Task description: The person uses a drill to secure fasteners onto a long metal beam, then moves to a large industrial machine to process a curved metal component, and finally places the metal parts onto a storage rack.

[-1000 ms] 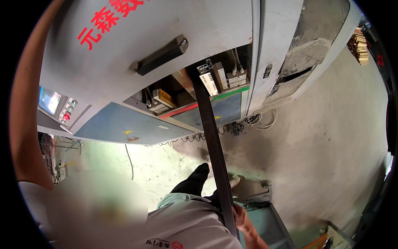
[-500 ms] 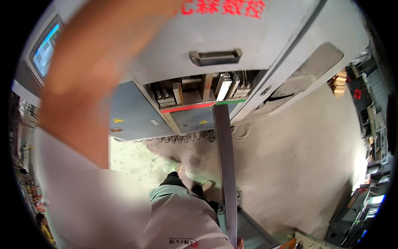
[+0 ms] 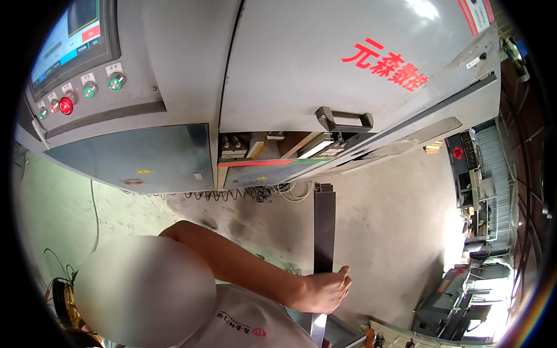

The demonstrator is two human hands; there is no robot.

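A long dark metal profile (image 3: 324, 232) runs from beside the machine back toward my body, its far end a little stepped. My left arm crosses in front of my chest, and my left hand (image 3: 325, 292) is closed around the profile. Below that hand, a shinier pale stretch of the profile shows. Only a sliver of my right hand (image 3: 327, 344) appears at the lower edge, against the profile's near end; most of its fingers are hidden. The far end lies apart from the grey machine's low opening (image 3: 272, 148) in this view.
The grey machine has a door with a black handle (image 3: 346, 120). At upper left is its screen (image 3: 72, 40), above several push buttons (image 3: 90, 89). Coiled hoses (image 3: 255, 193) hang along its base. Stacked equipment (image 3: 444, 298) stands at the right. A grey tray-like surface (image 3: 346, 332) lies below my hands.
My left arm has come down from across the upper left, and that hand now grips the profile. The profile's far end has moved away from the machine's opening. My view has turned left.
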